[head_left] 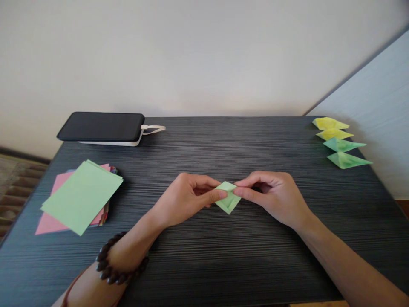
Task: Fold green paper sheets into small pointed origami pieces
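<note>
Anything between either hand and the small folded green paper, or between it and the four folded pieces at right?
Nothing visible: the left hand and right hand both pinch the folded green paper. Toward the four folded pieces, the right hand itself lies in the way; no other object shows between.

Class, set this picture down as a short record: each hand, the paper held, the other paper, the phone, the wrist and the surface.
Left hand: pinches left side of folded green paper
Right hand: pinches its right side
Held paper: light green, diamond-shaped, creased
Paper stack: at left, light green on top, pink beneath
Folded pieces at right: two yellow pieces, two green pieces
Phone: black, atop a white object; white cable at right
Left wrist: dark beaded bracelet
Surface: dark table
</note>
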The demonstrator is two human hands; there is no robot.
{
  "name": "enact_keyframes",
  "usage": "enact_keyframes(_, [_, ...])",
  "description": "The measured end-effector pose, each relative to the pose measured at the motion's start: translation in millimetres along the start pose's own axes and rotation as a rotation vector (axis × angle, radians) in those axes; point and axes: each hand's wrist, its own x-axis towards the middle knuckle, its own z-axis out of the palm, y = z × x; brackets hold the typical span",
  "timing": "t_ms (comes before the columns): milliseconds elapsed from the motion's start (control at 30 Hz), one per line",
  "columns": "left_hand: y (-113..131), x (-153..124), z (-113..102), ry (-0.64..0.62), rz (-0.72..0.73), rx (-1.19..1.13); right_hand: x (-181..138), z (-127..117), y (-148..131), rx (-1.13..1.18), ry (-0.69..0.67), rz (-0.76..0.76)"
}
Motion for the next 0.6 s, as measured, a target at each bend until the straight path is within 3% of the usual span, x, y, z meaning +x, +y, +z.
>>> enact_keyframes(133, [-1.2, 0.3, -1.3, 0.04, -0.023, 0.05, 0.3, 1.7, -0.8, -0.01, -0.013, -0.006])
enact_keyframes(600, [0.7, 1.4, -1.2, -0.008, -0.054, -0.079, 1.6, 0.8, -0.1, -0.036, -0.029, 0.005])
